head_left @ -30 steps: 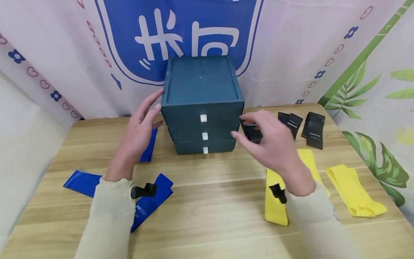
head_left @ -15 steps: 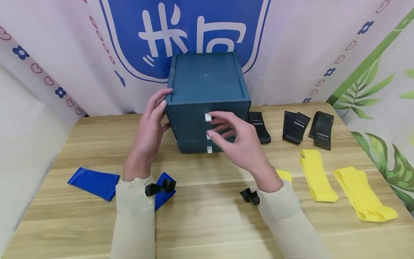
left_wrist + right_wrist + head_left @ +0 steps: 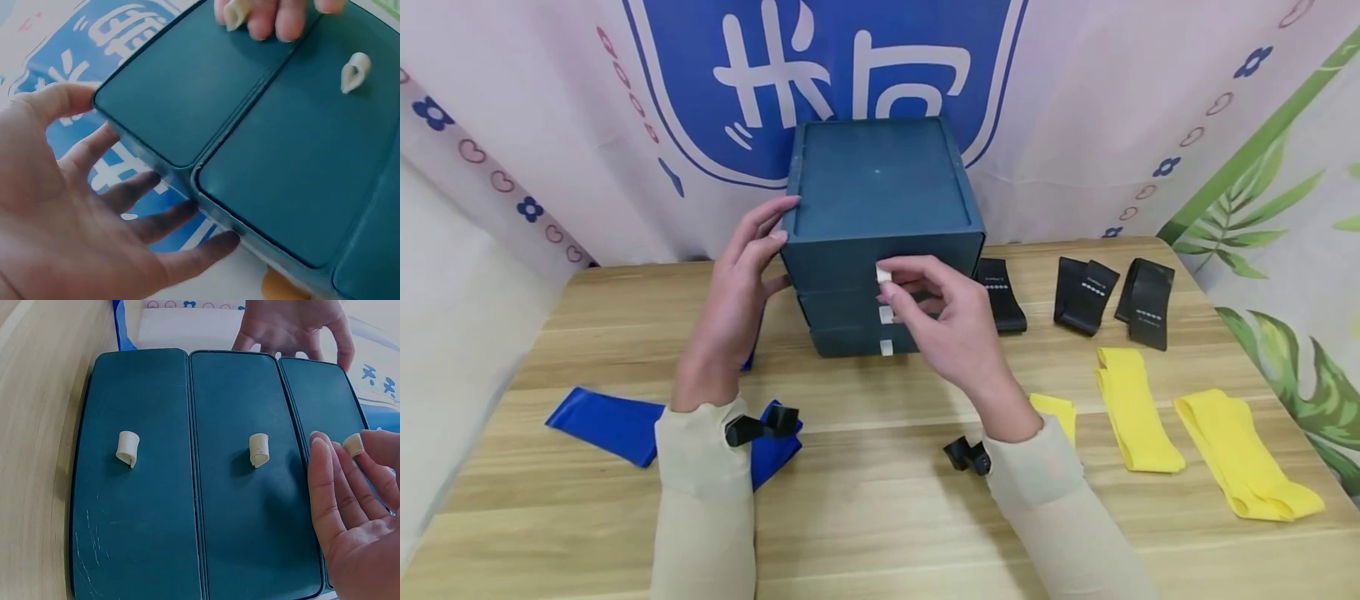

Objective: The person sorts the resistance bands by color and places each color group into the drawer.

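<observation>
A dark teal three-drawer box (image 3: 880, 183) stands at the back of the table with its drawers closed, each front bearing a small white pull. My left hand (image 3: 730, 292) rests against the box's left side, its fingers (image 3: 175, 222) spread and fairly straight along the wall. At the top drawer, my right hand (image 3: 951, 329) pinches the white drawer pull (image 3: 353, 445) between thumb and index finger. Lower down, the middle pull (image 3: 259, 450) and the bottom pull (image 3: 128, 448) are untouched.
Blue bands, among them a blue band (image 3: 606, 425), lie left on the wooden table (image 3: 880, 533). To the right are black bands such as a black band (image 3: 1086, 294), and several yellow bands, including a yellow band (image 3: 1138, 408). A printed curtain (image 3: 1060, 108) hangs behind the box.
My right hand has moved left from beside the box to the top drawer's pull and taken hold of it. My left hand has settled against the box's left side.
</observation>
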Demonstrator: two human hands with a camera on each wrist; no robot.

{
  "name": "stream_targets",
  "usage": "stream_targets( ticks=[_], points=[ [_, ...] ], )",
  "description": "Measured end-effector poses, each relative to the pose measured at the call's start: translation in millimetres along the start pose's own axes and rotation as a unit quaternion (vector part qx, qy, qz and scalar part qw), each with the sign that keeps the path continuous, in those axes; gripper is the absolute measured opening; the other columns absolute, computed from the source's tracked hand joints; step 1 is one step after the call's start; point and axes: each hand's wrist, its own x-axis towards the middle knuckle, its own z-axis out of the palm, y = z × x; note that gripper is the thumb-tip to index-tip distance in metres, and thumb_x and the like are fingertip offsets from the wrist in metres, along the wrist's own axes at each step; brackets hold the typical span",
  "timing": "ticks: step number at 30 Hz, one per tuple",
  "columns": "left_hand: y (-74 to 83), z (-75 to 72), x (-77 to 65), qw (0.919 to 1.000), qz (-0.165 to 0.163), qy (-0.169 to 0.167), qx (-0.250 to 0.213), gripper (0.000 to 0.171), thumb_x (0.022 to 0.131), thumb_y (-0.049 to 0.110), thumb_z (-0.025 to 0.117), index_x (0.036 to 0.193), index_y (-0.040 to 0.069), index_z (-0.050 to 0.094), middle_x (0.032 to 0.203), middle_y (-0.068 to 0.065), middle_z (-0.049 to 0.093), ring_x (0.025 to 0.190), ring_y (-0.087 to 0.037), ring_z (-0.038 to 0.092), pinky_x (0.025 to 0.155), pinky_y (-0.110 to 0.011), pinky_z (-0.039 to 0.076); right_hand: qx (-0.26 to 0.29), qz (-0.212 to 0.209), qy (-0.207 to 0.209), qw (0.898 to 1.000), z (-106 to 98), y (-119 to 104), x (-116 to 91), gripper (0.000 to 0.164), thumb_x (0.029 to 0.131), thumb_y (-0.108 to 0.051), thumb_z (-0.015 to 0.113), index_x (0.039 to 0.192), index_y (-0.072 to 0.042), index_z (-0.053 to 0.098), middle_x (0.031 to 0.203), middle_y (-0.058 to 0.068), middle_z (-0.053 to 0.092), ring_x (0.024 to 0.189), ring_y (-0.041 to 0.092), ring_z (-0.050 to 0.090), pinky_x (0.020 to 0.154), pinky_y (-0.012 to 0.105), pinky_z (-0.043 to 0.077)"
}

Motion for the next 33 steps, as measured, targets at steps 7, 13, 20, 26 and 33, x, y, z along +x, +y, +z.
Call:
stream_targets(
  ticks=[7,13,20,26,33],
  points=[
    [9.4,-9.0,9.2,0.9985,-0.027,-0.032,-0.036,0.047,0.111,0.032,0.050,0.157,0.030,0.053,0.177,0.004,0.028,0.161,-0.036,0.026,0.125,-0.080,0.017,0.005,-0.016,0.022,1.000,0.6,-2.8,3.5,0.023,0.104,-0.012,0.072,0.127,-0.009,0.076,0.107,0.007,0.078,0.092,0.016,0.080,0.073,0.028,0.063],
    [10.9,-19.3,10.5,0.9977,-0.040,-0.036,-0.042,0.045,0.110,0.031,0.059,0.155,0.030,0.058,0.174,0.006,0.033,0.158,-0.028,0.027,0.124,-0.080,0.024,-0.002,0.005,0.022,1.000,1.5,-2.9,3.0,0.025,0.100,-0.016,0.078,0.125,-0.014,0.077,0.108,0.003,0.078,0.093,0.013,0.076,0.077,0.027,0.061],
    [10.2,-30.4,12.0,0.9983,-0.036,-0.018,-0.043,0.043,0.108,0.027,0.066,0.151,0.024,0.064,0.163,-0.001,0.051,0.142,-0.028,0.047,0.104,-0.046,0.054,-0.008,0.014,0.021,1.000,0.8,-3.2,2.5,0.028,0.096,-0.017,0.081,0.124,-0.016,0.078,0.110,0.002,0.079,0.093,0.009,0.075,0.079,0.029,0.061],
    [7.0,-33.2,14.7,0.9984,-0.026,-0.029,-0.040,0.043,0.109,0.025,0.065,0.151,0.022,0.063,0.163,-0.001,0.051,0.147,-0.027,0.044,0.103,-0.044,0.054,-0.005,0.012,0.022,1.000,1.2,-3.4,2.7,0.027,0.098,-0.016,0.080,0.125,-0.015,0.078,0.108,0.003,0.079,0.091,0.013,0.076,0.076,0.027,0.061],
    [4.2,-33.5,15.1,0.9977,-0.027,-0.056,-0.026,0.043,0.110,0.027,0.062,0.153,0.024,0.062,0.167,0.002,0.045,0.155,-0.025,0.037,0.115,-0.059,0.047,0.012,0.008,0.025,1.000,3.2,-0.7,1.9,0.022,0.104,-0.013,0.073,0.125,-0.011,0.077,0.106,0.009,0.079,0.089,0.022,0.080,0.070,0.029,0.064]
  ],
)
